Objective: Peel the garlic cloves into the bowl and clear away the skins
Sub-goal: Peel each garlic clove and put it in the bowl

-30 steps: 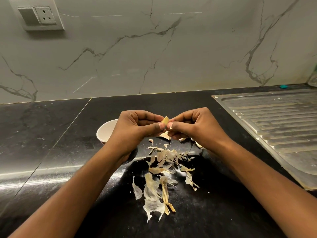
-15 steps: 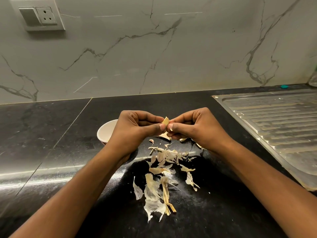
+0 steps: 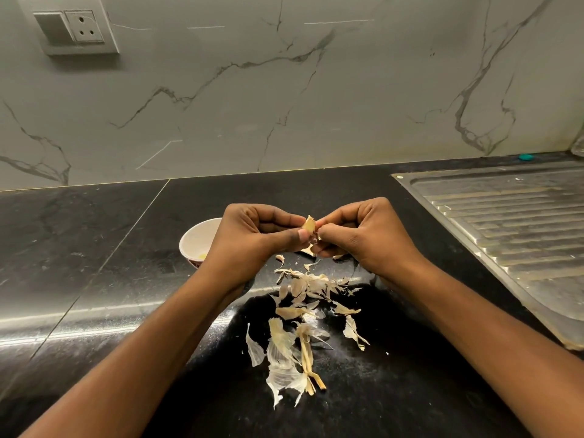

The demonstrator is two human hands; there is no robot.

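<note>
Garlic clove (image 3: 309, 224) mid-peel over table (image 3: 94, 279)
L hand (image 3: 252, 240) + R hand (image 3: 363, 237) both pinching clove; skins (image 3: 300, 327) below, bowl (image 3: 197, 240) left.

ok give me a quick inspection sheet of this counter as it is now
surface: glossy black stone countertop, white specks around the skins
job's things: small tan garlic clove held above the countertop; round white bowl behind the left hand, partly hidden; pale papery garlic skins scattered loose below the hands
clutter: small teal round cap at the back edge, far right
grippers: left hand and right hand both pinch the clove, fingers curled
cables: nothing seen
surroundings: grey-veined marble wall, white switch-and-socket plate, ribbed steel drainboard at right
</note>
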